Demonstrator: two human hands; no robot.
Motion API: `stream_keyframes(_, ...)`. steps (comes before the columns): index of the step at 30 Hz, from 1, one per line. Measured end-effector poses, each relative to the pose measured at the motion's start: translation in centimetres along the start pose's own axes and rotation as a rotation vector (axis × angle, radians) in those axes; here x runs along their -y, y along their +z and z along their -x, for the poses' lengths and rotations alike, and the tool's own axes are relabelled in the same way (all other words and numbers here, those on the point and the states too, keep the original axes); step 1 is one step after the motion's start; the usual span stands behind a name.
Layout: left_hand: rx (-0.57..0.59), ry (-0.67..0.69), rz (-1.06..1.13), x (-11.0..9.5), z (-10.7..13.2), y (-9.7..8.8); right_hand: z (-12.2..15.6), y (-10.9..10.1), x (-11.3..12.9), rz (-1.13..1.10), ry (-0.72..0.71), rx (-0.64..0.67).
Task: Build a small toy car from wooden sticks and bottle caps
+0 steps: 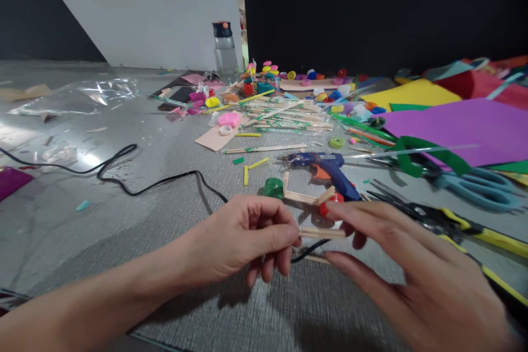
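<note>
left hand (pixel 258 236) pinched, right (pixel 429 267) apparently spread

- One left hand (pixel 264 236), one right hand (pixel 416 258)
- One three-sided stick frame (pixel 301 197)
- One glue gun (pixel 319 160)
- One water bottle (pixel 226 56)
- One yellow-handled tool (pixel 489 237)
- Wooden sticks (pixel 284 111), piled: uncountable

Sticks (pixel 324 234): ends hidden in left hand (pixel 259 236); right hand (pixel 421 264) cut by bottom edge.

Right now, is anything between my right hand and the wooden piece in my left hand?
Possibly: in this view the black cord shows between the wooden piece and the thumb of the right hand; its height is hard to tell. Nothing visible blocks the piece's free end.
</note>
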State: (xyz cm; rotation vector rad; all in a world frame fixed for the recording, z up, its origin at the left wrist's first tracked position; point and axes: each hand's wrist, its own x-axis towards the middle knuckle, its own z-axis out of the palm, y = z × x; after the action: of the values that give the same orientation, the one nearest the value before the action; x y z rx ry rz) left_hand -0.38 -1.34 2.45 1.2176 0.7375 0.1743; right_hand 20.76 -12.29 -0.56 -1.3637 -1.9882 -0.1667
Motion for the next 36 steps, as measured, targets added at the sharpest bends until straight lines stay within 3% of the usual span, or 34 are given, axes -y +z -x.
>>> stream_keyframes(4, -0.104, 0.070, 0.011, 0.1, 0.1, -0.1, -0.2, -0.8, -0.7, -0.022, 0.058, -0.015)
stream_keyframes(10, -0.161, 0.139, -0.013, 0.4, 0.1, -0.4, -0.2, 0.4, -1.8, -0.102, -0.016, 0.386)
stream_keyframes(14, -0.167, 0.155, -0.033, 0.4, 0.0, -0.2, -0.2, 0.9, -1.3, -0.109, -0.007, 0.409)
stream_keyframes(19, -0.172, 0.171, -0.070, 0.3, 0.0, 0.1, 0.3, -0.1, -1.2, -0.093, 0.003, 0.484)
stream_keyframes(25, -0.187, 0.179, -0.163, 0.7, 0.2, 0.4, 0.0, -1.3, -1.3, -0.103, 0.046, 0.223)
stream_keyframes(33, -0.135, 0.092, -0.131, 1.0, -0.1, 0.5, 0.0, -1.0, -0.8, -0.189, 0.133, 0.142)
stream_keyframes(36, -0.145, 0.069, -0.134, 0.9, -0.1, 0.6, 0.3, -1.3, -1.0, -0.224, 0.174, 0.181)
